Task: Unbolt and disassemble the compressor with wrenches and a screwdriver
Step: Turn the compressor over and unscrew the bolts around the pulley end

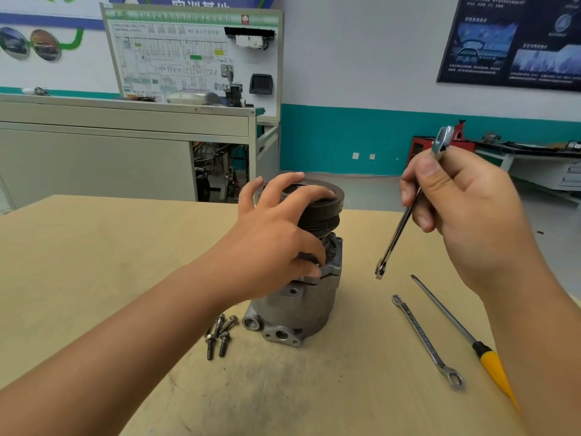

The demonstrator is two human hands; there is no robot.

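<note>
The grey compressor (301, 305) stands upright in the middle of the wooden table (94, 262), its black pulley (327, 209) on top. My left hand (276, 234) grips the pulley, fingers over its top and thumb down at the housing's flange. My right hand (462, 209) holds a silver wrench (397, 236) in the air to the right of the compressor, tilted, one end near the table and the other above my fingers. Several loose bolts (218, 336) lie at the compressor's front left.
A second wrench (424, 339) and a yellow-handled screwdriver (465, 335) lie on the table at the right. A grey cabinet (125, 146) with a training board stands behind the table. A bench with tools is at the far right.
</note>
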